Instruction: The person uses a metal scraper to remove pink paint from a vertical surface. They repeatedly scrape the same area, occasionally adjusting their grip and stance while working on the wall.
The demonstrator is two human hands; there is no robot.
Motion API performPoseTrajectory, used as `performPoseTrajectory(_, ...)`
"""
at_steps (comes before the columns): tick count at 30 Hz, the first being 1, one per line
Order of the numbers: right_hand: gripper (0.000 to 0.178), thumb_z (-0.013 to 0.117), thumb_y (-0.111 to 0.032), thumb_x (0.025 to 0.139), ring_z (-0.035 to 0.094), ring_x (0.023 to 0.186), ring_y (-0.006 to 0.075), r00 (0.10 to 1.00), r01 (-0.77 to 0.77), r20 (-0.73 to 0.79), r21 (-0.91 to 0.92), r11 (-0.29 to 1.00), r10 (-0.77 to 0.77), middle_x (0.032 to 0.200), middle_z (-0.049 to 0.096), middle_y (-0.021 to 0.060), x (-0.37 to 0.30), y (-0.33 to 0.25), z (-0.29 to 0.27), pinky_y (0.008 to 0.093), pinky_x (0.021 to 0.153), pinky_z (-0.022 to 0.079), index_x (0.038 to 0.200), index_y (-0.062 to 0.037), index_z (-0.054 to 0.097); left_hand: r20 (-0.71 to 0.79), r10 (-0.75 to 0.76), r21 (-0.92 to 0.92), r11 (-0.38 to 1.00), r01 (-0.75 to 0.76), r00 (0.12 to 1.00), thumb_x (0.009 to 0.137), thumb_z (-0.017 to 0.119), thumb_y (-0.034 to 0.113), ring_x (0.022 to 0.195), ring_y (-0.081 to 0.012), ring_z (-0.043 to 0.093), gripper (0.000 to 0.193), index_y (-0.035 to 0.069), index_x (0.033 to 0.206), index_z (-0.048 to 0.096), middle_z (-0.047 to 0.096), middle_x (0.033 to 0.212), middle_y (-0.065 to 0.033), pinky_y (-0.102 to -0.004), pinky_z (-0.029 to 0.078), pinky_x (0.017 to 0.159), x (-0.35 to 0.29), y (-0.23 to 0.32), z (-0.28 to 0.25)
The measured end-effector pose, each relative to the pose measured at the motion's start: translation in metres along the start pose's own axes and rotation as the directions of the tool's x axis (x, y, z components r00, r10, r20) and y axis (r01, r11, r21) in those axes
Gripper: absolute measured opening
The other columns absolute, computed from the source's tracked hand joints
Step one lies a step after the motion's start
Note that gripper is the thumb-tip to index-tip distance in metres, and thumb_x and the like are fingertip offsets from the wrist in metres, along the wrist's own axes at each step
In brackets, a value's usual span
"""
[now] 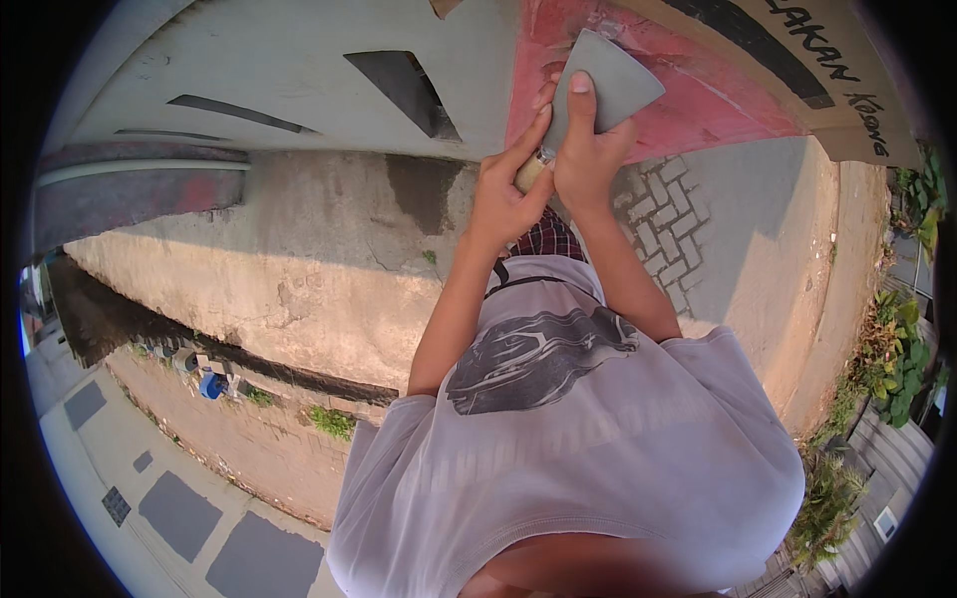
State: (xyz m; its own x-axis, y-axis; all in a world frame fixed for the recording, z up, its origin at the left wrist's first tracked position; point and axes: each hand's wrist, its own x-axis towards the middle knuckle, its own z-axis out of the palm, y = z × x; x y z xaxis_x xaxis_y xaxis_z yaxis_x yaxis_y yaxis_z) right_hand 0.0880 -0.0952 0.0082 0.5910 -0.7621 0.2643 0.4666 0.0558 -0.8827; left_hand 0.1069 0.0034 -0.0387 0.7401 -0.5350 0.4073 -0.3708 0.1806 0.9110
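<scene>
A wide scraper [616, 88] with a flared grey metal blade and a light wooden handle is held in both hands, its broad edge pointing up and away from me. My left hand [503, 199] is wrapped round the handle, with fingers reaching up beside the ferrule. On the blade's face lies the thumb of my right hand [588, 164]; its other fingers are partly hidden behind the blade. Directly beyond the scraper is a red, scuffed surface [713, 110]. Whether the blade touches it, I cannot tell.
A pale panel [269, 85] with dark cut-outs stands ahead on the left. Brown cardboard [862, 125] with black lettering borders the red surface at the right. Below are concrete ground [329, 214] and paving blocks [666, 224]. Plants [897, 364] line the right side.
</scene>
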Motion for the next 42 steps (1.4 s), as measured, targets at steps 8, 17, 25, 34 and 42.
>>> performPoseTrajectory(8, 0.031, 0.06, -0.023, 0.104, 0.063, 0.074, 0.0122, 1.0, -0.026, 0.005, -0.078, 0.997, 0.027, 0.08, 0.068, 0.0053, -0.009, 0.025, -0.008, 0.0278, 0.066, 0.05, 0.089, 0.003, 0.066, 0.04, -0.184, -0.049, 0.981, 0.186, 0.982, 0.084, 0.065, 0.002, 0.132, -0.0335, 0.057, 0.063, -0.001, 0.145, 0.052, 0.06, 0.14, -0.0244, -0.0367, 0.042, 0.11, -0.019, -0.018, -0.005)
performPoseTrajectory(17, 0.028, 0.059, -0.022, 0.104, 0.064, 0.074, 0.0128, 0.995, -0.097, -0.004, 0.002, 0.995, 0.097, 0.081, 0.068, 0.0064, -0.012, 0.019, -0.006, 0.0291, 0.067, 0.052, 0.093, 0.003, 0.066, 0.073, -0.28, -0.029, 0.959, 0.283, 0.957, 0.084, 0.066, 0.002, 0.127, -0.0335, 0.061, 0.061, -0.001, 0.143, 0.054, 0.062, 0.135, -0.0273, -0.0366, 0.046, 0.106, -0.018, -0.011, -0.007)
performPoseTrajectory(25, 0.03, 0.062, -0.023, 0.103, 0.065, 0.076, 0.0138, 0.999, -0.046, 0.004, 0.013, 0.999, 0.046, 0.084, 0.069, 0.0071, -0.004, 0.012, -0.004, 0.0281, 0.068, 0.053, 0.096, 0.0049, 0.067, 0.026, -0.103, 0.021, 0.995, 0.102, 0.994, 0.083, 0.067, 0.002, 0.123, -0.0338, 0.064, 0.06, -0.001, 0.142, 0.055, 0.066, 0.128, -0.0271, -0.0366, 0.048, 0.103, -0.007, -0.007, -0.003)
performPoseTrajectory(34, 0.03, 0.062, -0.024, 0.103, 0.064, 0.076, 0.0123, 1.0, -0.026, 0.005, -0.01, 1.0, 0.027, 0.084, 0.069, 0.0059, -0.003, 0.007, -0.006, 0.0281, 0.068, 0.052, 0.095, 0.0049, 0.067, 0.023, -0.06, -0.003, 0.998, 0.06, 0.998, 0.083, 0.067, 0.002, 0.128, -0.0319, 0.061, 0.065, -0.001, 0.146, 0.051, 0.062, 0.134, -0.0274, -0.0359, 0.046, 0.105, -0.005, -0.007, 0.001)
performPoseTrajectory(42, 0.027, 0.059, -0.022, 0.104, 0.062, 0.074, 0.0142, 0.999, -0.032, 0.013, -0.143, 0.989, 0.035, 0.08, 0.066, 0.0075, -0.006, 0.021, -0.016, 0.0291, 0.067, 0.051, 0.095, 0.0035, 0.063, 0.024, -0.163, -0.022, 0.986, 0.164, 0.986, 0.083, 0.067, 0.001, 0.116, -0.0235, 0.068, 0.065, 0.0, 0.146, 0.051, 0.065, 0.13, -0.0264, -0.0322, 0.049, 0.098, -0.017, -0.017, 0.006)
